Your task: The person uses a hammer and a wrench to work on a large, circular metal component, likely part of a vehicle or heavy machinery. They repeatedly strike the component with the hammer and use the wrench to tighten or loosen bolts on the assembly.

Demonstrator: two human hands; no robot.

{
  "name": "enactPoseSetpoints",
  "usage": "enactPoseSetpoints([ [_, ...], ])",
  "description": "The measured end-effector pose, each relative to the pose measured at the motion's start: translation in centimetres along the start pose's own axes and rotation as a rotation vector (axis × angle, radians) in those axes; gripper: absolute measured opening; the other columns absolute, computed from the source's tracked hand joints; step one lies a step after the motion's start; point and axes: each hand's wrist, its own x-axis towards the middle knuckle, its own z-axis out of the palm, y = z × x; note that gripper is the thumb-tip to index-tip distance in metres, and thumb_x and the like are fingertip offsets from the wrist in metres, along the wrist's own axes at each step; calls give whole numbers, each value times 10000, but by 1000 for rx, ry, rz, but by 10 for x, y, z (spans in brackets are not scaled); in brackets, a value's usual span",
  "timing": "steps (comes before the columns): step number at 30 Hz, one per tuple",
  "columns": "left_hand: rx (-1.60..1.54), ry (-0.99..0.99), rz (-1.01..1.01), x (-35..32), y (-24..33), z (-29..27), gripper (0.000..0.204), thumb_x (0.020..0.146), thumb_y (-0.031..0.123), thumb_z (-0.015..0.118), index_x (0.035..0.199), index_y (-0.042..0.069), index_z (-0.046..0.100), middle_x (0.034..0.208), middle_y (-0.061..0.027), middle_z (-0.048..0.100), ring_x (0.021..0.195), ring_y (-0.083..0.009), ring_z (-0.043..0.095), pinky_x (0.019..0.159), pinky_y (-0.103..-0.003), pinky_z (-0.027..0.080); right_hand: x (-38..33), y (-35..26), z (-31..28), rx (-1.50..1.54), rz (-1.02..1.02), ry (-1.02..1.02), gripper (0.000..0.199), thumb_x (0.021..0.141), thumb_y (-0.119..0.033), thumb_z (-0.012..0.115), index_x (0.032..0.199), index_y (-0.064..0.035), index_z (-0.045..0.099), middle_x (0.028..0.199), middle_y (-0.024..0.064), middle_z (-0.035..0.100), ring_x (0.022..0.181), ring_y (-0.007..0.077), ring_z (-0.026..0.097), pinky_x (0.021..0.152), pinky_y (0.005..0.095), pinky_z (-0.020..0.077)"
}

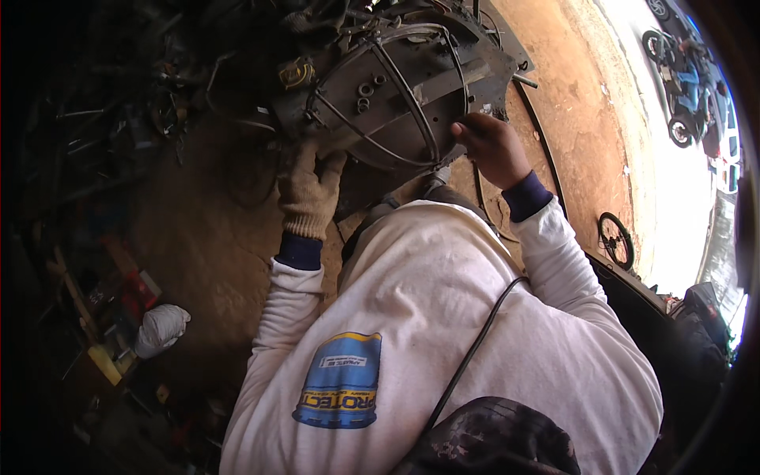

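Observation:
A frame of bent dark metal rods (412,101), curved like a cage, lies on a dark metal plate (491,85). My right hand (497,149) is bare, its fingers curled in at the frame's right side with the thumb against the rod. At the plate's near left edge is my left hand (310,188), in a beige knit glove. Its thumb and fingers stand apart, below the frame's left corner, and the fingertips fade into shadow. Several small metal rings (365,90) sit on the plate inside the frame.
Dark metal scraps (170,103) crowd the far left. A white bundle (161,329) and a yellow block (104,364) lie on the floor at left. A black cable (479,340) crosses my shirt. To the right are a wheel (616,241) and a person by motorcycles (687,87).

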Motion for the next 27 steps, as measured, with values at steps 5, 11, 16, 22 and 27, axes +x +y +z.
enactPoseSetpoints([
  [5, 69, 178, 114, -1, 30, -10, 458, 863, 274, 758, 1240, 61, 606, 1236, -178, 619, 1136, -370, 595, 969, -455, 488, 3, -11, -35, -87, -15, 18, 376, 968, -358, 645, 1046, 8, 686, 831, 121, 695, 761, 180, 641, 718, 332, 505],
  [11, 105, 184, 80, -12, 62, -14, 481, 881, 202, 755, 1276, 6, 563, 1313, -225, 536, 1203, -355, 551, 942, -436, 520, 30, -2, -90, -76, -128, 57, 363, 975, -349, 638, 1032, 5, 696, 856, 84, 701, 772, 148, 634, 727, 324, 503],
  [16, 226, 179, 101, -15, 104, 1, 585, 862, 297, 774, 1302, -11, 542, 1366, -255, 502, 1228, -376, 538, 977, -457, 496, 46, 7, -100, -194, -98, -218, 314, 946, -304, 659, 984, 5, 697, 783, 155, 685, 722, 249, 663, 686, 360, 512],
  [22, 405, 288, -29, -7, 152, 55, 1083, 751, 611, 775, 1485, -24, 295, 1443, -285, 416, 1300, -456, 455, 1075, -522, 398, 67, 34, -116, -129, -304, -409, 306, 939, -293, 665, 996, 4, 705, 843, 183, 697, 775, 315, 691, 713, 384, 524],
  [27, 505, 264, -329, -11, 159, 97, 1379, 621, 716, 799, 1548, -21, 93, 1552, -292, 217, 1443, -453, 234, 1164, -536, 275, 92, 45, -143, -146, -416, -396, 265, 948, -258, 662, 941, 5, 690, 772, 149, 654, 670, 266, 623, 664, 366, 494],
])
